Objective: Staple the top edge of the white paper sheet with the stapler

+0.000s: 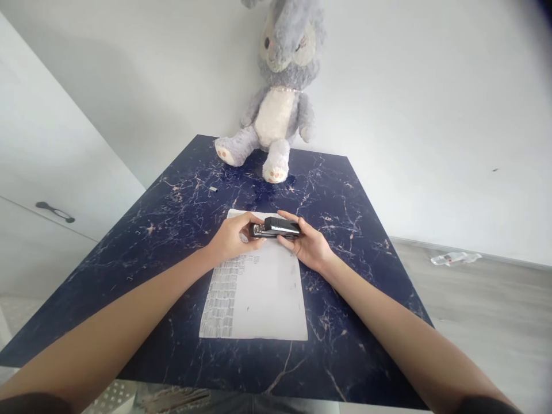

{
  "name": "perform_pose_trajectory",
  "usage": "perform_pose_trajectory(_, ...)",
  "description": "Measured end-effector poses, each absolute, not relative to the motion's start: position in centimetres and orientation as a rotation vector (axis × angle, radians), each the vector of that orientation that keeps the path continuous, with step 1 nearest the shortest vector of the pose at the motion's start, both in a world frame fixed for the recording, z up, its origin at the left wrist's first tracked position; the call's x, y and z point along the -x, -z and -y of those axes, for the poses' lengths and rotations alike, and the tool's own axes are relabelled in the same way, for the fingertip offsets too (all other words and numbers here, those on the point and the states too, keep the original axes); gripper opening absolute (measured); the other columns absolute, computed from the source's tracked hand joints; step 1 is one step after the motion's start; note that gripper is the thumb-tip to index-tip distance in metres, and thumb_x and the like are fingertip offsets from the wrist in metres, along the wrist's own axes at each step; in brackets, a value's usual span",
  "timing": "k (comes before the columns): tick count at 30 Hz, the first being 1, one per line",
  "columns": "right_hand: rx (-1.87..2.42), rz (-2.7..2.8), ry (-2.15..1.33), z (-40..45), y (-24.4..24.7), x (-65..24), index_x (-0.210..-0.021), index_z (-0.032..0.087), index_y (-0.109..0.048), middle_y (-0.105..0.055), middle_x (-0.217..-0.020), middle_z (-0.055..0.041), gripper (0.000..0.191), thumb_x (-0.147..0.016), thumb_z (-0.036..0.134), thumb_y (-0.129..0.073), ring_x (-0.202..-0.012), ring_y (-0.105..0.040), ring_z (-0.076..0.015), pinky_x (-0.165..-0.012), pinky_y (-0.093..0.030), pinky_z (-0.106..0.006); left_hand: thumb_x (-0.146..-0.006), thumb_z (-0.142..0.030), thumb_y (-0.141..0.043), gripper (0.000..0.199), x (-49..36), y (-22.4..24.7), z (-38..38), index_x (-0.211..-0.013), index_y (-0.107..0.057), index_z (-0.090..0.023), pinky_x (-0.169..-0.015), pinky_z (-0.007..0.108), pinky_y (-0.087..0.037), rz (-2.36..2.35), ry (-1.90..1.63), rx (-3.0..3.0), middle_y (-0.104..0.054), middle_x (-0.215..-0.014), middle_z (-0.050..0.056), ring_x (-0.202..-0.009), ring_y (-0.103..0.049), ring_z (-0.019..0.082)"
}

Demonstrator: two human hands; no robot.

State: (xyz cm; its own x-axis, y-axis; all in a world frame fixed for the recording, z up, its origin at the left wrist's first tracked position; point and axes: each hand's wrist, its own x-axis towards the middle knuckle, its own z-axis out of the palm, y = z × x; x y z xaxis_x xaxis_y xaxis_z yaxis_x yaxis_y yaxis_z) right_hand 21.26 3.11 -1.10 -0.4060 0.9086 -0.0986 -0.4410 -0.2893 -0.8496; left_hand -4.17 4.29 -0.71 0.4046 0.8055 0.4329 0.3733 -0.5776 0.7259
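From here I see the left hand and right hand, fingers grasping the stapler at nine and three o'clock. It's over the paper's twelve o'clock end — whether touching, I can't quite tell.

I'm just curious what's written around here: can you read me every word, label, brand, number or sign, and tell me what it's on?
No text here can be read.
Paper: print in a strip down its left side and small lines near the top, all too small and blurred.
Black stapler: no lettering can be made out.
Clear plastic item on the floor: a small reddish mark, too blurred to tell.
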Motion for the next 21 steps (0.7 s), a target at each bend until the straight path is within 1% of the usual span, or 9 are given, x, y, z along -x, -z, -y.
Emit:
perform_pose_trajectory(2,0.738,0.959,-1.817,-3.2,1.2,-21.3,-0.134,0.025,-0.068,-0.069,-0.135,-0.0062,0.046,-0.095,0.05,-0.071,-0.116,-0.07,-0.0193,-0.102,-0.063,-0.033,-0.08,-0.034,-0.083,0.036,4.1,0.8,-4.1,-0.111,-0.067,-0.021,-0.07,0.026,-0.059,-1.025,-1.082,-2.166,-0.074,-0.089,0.001,-0.069,-0.069,0.014)
perform_pose_trajectory(5,0.73,0.947,-1.792,-3.2,1.4,-21.3,-0.127,0.024,-0.072,-0.073,-0.124,-0.0051,0.044,-0.091,0.048,-0.077,-0.106,-0.072,-0.0164,-0.095,-0.065,-0.028,-0.082,-0.037,-0.083,0.034,4.0,0.7,-3.9,-0.108,-0.069,-0.021,-0.068,0.026,-0.058,-1.033,-1.086,-2.208,-0.075,-0.087,0.001,-0.068,-0.069,0.015)
perform_pose_trajectory(8,0.732,0.956,-1.771,-3.2,1.4,-21.3,-0.123,0.024,-0.073,-0.073,-0.114,-0.0029,0.04,-0.089,0.045,-0.08,-0.098,-0.072,-0.0134,-0.089,-0.066,-0.023,-0.082,-0.038,-0.083,0.032,3.9,0.7,-3.8,-0.106,-0.071,-0.021,-0.067,0.026,-0.057,-1.01,-1.093,-2.262,-0.075,-0.087,0.001,-0.068,-0.07,0.015)
perform_pose_trajectory(10,0.747,0.96,-1.75,-3.2,1.3,-21.2,-0.121,0.024,-0.073,-0.073,-0.112,-0.0024,0.038,-0.089,0.044,-0.08,-0.095,-0.072,-0.0128,-0.087,-0.066,-0.022,-0.082,-0.038,-0.085,0.033,3.9,0.8,-3.8,-0.106,-0.071,-0.021,-0.067,0.026,-0.057,-1.016,-1.095,-2.247,-0.075,-0.086,0.001,-0.067,-0.07,0.015)
perform_pose_trajectory(13,0.758,0.895,-1.766,-3.2,1.1,-21.0,-0.119,0.022,-0.073,-0.074,-0.115,-0.0052,0.037,-0.095,0.05,-0.072,-0.098,-0.073,-0.015,-0.092,-0.066,-0.025,-0.078,-0.04,-0.088,0.038,4.0,1.2,-4.0,-0.107,-0.071,-0.02,-0.067,0.028,-0.059,-1.051,-1.107,-2.09,-0.076,-0.083,0.001,-0.067,-0.071,0.016)
perform_pose_trajectory(15,0.752,0.818,-1.815,-3.3,0.9,-20.9,-0.118,0.02,-0.073,-0.075,-0.117,-0.007,0.039,-0.1,0.053,-0.064,-0.101,-0.074,-0.0169,-0.095,-0.065,-0.027,-0.076,-0.04,-0.09,0.042,4.0,1.5,-4.3,-0.107,-0.07,-0.019,-0.071,0.03,-0.061,-1.028,-1.109,-1.95,-0.078,-0.088,0.004,-0.071,-0.074,0.018)
perform_pose_trajectory(17,0.753,0.765,-1.872,-3.3,0.8,-20.8,-0.118,0.019,-0.071,-0.076,-0.116,-0.0085,0.041,-0.102,0.054,-0.058,-0.102,-0.075,-0.0187,-0.095,-0.066,-0.029,-0.074,-0.039,-0.091,0.044,4.0,1.7,-4.6,-0.107,-0.07,-0.018,-0.077,0.033,-0.063,-0.99,-1.103,-1.842,-0.079,-0.095,0.006,-0.079,-0.077,0.021)
perform_pose_trajectory(19,0.764,0.776,-1.941,-3.4,0.8,-20.7,-0.118,0.017,-0.07,-0.077,-0.111,-0.0112,0.046,-0.103,0.057,-0.053,-0.097,-0.077,-0.0211,-0.086,-0.067,-0.031,-0.074,-0.039,-0.092,0.044,4.0,1.7,-4.7,-0.105,-0.069,-0.017,-0.082,0.035,-0.064,-0.98,-1.106,-1.771,-0.08,-0.099,0.008,-0.085,-0.078,0.023)
perform_pose_trajectory(21,0.78,0.847,-2.015,-3.3,0.8,-20.6,-0.113,0.013,-0.07,-0.078,-0.097,-0.0143,0.06,-0.103,0.066,-0.043,-0.079,-0.077,-0.0222,-0.065,-0.066,-0.028,-0.074,-0.039,-0.092,0.043,3.9,1.6,-4.8,-0.102,-0.069,-0.017,-0.082,0.035,-0.063,-0.99,-1.1,-1.711,-0.08,-0.099,0.009,-0.087,-0.078,0.024)
